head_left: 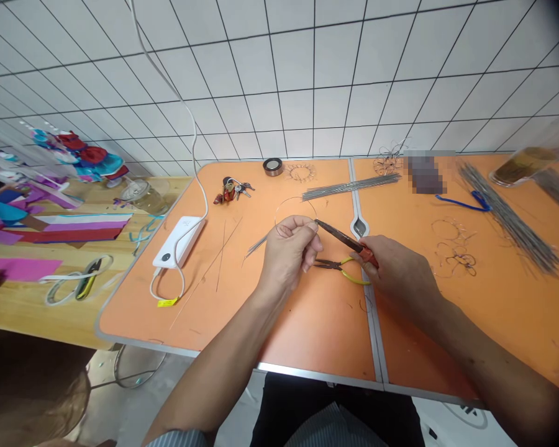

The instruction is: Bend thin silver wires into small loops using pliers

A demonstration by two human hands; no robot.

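Head view: left hand (289,254) pinches thin wire loop (295,215) between fingers, loop standing above hand. Right hand (399,271) closed around red-handled pliers (347,241), tips reaching left fingers. Yellow-handled pliers (342,270) lie between hands, on orange table (307,335).

**Bare hands with a wire loop and pliers**

The left hand (289,254) pinches a thin, nearly circular wire loop (295,198) upright in its fingertips. The right hand (395,273) grips dark long-nose pliers (347,239) with red handles, their tip reaching the left hand's fingers (311,227). Yellow-handled pliers (328,264) lie flat just below, between the 2 hands.
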